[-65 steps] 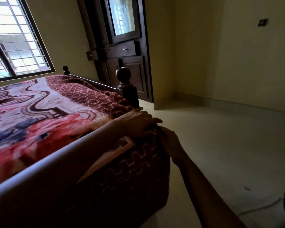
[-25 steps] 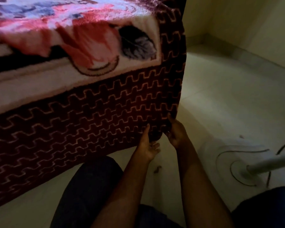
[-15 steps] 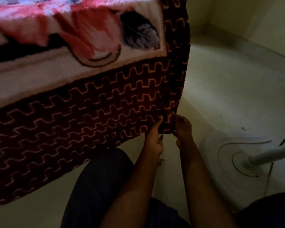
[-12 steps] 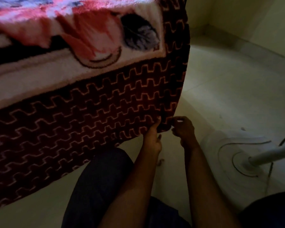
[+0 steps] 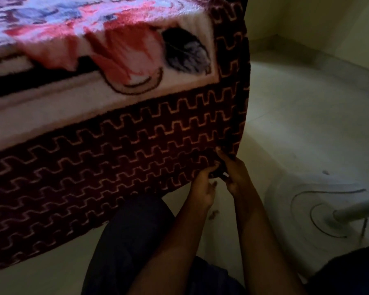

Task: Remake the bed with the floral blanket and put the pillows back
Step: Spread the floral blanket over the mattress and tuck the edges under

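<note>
The floral blanket (image 5: 119, 128) drapes over the bed's corner, its red, white and blue flower print on top and a dark maroon zigzag border hanging down the side. My left hand (image 5: 203, 185) pinches the blanket's lower hem near the corner. My right hand (image 5: 232, 169) grips the hanging corner right beside it, fingers closed on the fabric. The two hands almost touch. No pillows are in view. The bed frame is hidden under the blanket.
A white pedestal fan base (image 5: 320, 211) with its pole (image 5: 358, 209) and a dark cable (image 5: 364, 226) stands on the pale floor at right. My knees in dark trousers (image 5: 128, 241) are below the blanket. Walls meet at the upper right.
I have crouched from standing at the bed corner down to the hem. Over the last second both hands shifted slightly right along the hem and closed on the corner.
</note>
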`<state>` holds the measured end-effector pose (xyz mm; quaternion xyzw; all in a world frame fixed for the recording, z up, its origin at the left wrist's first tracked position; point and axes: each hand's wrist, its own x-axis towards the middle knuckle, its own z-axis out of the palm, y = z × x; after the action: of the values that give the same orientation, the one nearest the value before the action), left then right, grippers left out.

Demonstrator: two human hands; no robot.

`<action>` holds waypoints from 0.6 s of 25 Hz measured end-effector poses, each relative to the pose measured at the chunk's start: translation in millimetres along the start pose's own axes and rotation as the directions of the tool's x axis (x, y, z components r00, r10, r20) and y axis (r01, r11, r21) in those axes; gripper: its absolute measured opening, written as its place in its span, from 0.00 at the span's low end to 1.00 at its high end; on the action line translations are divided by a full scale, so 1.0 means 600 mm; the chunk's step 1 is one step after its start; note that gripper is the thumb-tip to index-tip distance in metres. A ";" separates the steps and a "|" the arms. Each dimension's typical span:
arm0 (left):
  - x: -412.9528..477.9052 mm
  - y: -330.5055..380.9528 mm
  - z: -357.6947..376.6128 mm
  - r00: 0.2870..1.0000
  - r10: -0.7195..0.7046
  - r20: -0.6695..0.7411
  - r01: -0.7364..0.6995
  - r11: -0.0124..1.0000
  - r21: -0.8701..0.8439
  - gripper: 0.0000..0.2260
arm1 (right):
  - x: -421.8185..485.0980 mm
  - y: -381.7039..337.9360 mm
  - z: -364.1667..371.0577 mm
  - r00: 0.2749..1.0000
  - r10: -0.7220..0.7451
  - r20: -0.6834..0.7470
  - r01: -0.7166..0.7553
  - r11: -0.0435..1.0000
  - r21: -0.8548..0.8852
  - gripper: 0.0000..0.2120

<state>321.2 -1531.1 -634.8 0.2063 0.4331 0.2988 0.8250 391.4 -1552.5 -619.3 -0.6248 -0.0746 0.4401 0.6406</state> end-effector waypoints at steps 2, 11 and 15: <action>-0.018 -0.010 0.003 0.998 -0.006 -0.057 0.003 0.998 -0.064 0.22 | 0.007 0.014 0.006 0.997 -0.062 -0.046 0.064 0.996 0.059 0.19; -0.018 0.025 0.017 0.995 -0.100 0.005 0.100 0.995 0.004 0.32 | 0.011 0.028 -0.009 0.960 -0.182 0.212 0.151 0.976 0.155 0.28; -0.007 0.008 0.009 0.995 0.070 0.073 -0.067 0.997 -0.039 0.40 | 0.004 0.019 -0.015 0.974 -0.175 0.142 0.129 0.950 0.284 0.29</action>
<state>322.0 -1530.9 -626.5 0.2169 0.3895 0.3270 0.8333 393.1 -1559.2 -632.2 -0.4841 -0.1140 0.4457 0.7443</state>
